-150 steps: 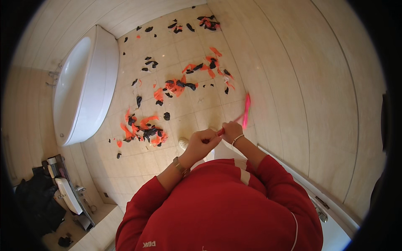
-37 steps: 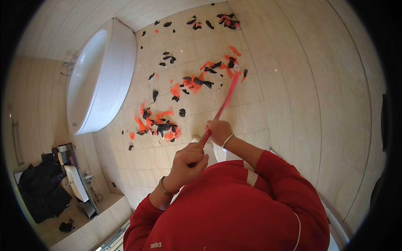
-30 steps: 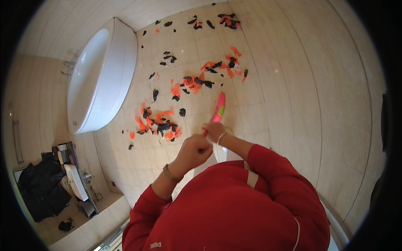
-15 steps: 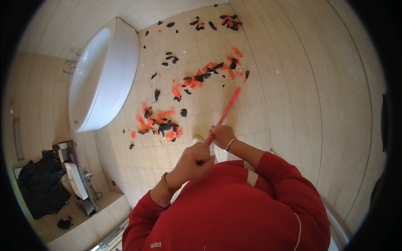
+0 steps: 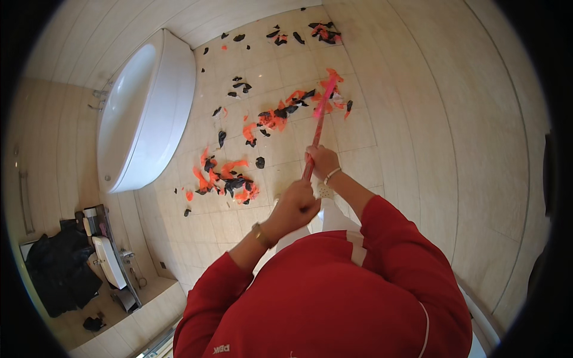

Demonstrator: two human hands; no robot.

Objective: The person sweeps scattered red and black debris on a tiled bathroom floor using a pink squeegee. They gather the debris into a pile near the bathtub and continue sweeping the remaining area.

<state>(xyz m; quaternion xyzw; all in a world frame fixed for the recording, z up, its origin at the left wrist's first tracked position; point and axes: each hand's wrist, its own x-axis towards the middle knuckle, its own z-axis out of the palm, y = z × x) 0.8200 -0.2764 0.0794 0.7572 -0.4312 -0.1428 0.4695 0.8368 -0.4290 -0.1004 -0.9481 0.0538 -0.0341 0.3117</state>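
Observation:
Both my hands grip a red-handled broom (image 5: 319,128) that points away from me over the tiled floor. My left hand (image 5: 293,206) is wrapped round the end of the handle near my body. Farther along the handle, my right hand (image 5: 323,160) is closed on it. The broom's narrow pink head (image 5: 326,99) lies over a bunch of orange and black scraps (image 5: 335,75) and partly covers them. A band of similar scraps (image 5: 274,117) runs to the left, and another heap (image 5: 236,182) lies nearer me.
A white corner bathtub (image 5: 173,107) stands at the left. More scraps (image 5: 325,33) lie at the back by the wall (image 5: 418,89). At the lower left are a white sink (image 5: 109,262) and a dark garment or cloth (image 5: 59,268). My feet are just below my hands.
Both hands have moved forward with the broom, the left also to the right. Its pink head has gone from bare tiles onto the scraps at the right end of the band.

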